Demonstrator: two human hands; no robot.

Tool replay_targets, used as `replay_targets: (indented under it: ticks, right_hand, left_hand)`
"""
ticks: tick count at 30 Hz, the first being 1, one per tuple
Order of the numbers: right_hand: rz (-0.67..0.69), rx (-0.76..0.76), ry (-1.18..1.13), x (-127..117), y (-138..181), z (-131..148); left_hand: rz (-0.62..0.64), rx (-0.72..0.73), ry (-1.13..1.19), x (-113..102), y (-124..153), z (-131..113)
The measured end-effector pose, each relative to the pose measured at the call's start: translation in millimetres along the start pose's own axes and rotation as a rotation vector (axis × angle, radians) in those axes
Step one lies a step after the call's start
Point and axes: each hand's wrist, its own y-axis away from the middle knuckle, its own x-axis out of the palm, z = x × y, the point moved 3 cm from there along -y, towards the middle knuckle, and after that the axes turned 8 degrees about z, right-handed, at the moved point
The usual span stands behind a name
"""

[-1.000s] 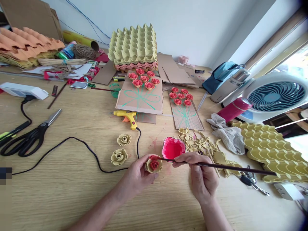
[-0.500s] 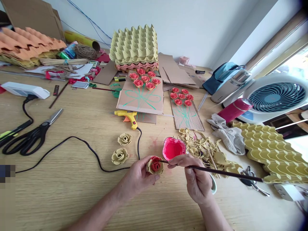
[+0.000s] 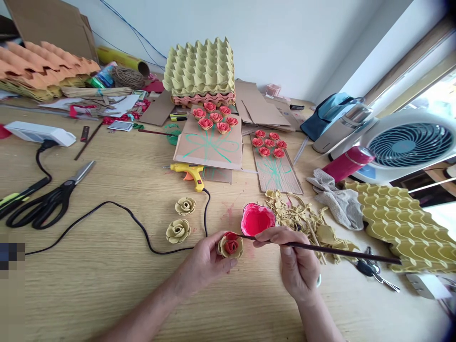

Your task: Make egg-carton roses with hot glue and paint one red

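My left hand (image 3: 210,259) is closed around a paper-pulp rose (image 3: 231,247), its centre red and its outer petals mostly bare tan. Between the fingers and thumb of my right hand (image 3: 297,261) is a long dark paintbrush (image 3: 342,251). The brush tip meets the rose's upper petals, at the edge of the red part. Just beyond the hands stands a small dish of red paint (image 3: 258,219). Two unpainted roses, one nearer (image 3: 178,231) and one farther (image 3: 185,206), lie left of the dish.
A yellow glue gun (image 3: 190,175) lies behind the roses, its black cord crossing leftward. Black scissors (image 3: 50,199) rest at left. Pulp scraps (image 3: 302,218), a grey cloth (image 3: 333,199) and an egg tray (image 3: 402,223) lie right. Red roses on cardboard (image 3: 210,147) stand behind.
The brush and my right hand have shifted slightly right, the tip moving towards the rose's upper right petals. More red shows on the upper petal. My left hand keeps its hold.
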Motion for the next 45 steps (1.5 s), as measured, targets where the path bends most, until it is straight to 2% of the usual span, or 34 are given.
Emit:
replay_targets:
  ticks: [3,8,12,22,28,33,38,45]
  right_hand:
    - [0.034,0.012,0.055,-1,1,-1]
    - [-0.176,-0.004,0.109,-17,6,-4]
    - [-0.210,0.056,0.229,-25,8,-8]
    - [-0.019,0.164,0.452,-21,3,-9]
    - [0.125,0.149,0.511,-16,-3,-6]
    - [0.157,0.131,0.523,-14,-6,-4]
    - [0.104,0.155,0.481,-17,-3,-6]
    - [-0.279,0.128,0.136,-17,10,-12]
  left_hand:
    - [0.001,0.051,-0.008,-2,0,3]
    - [-0.125,0.138,-0.172,-10,-1,9]
    - [-0.175,0.153,-0.223,-13,-2,13]
    - [-0.222,0.156,-0.308,-18,2,14]
    - [-0.236,0.170,-0.398,-18,3,15]
    - [-0.247,0.168,-0.399,-18,2,14]
    - [-0.251,0.166,-0.384,-17,2,13]
    - [-0.219,0.174,-0.284,-13,-1,9]
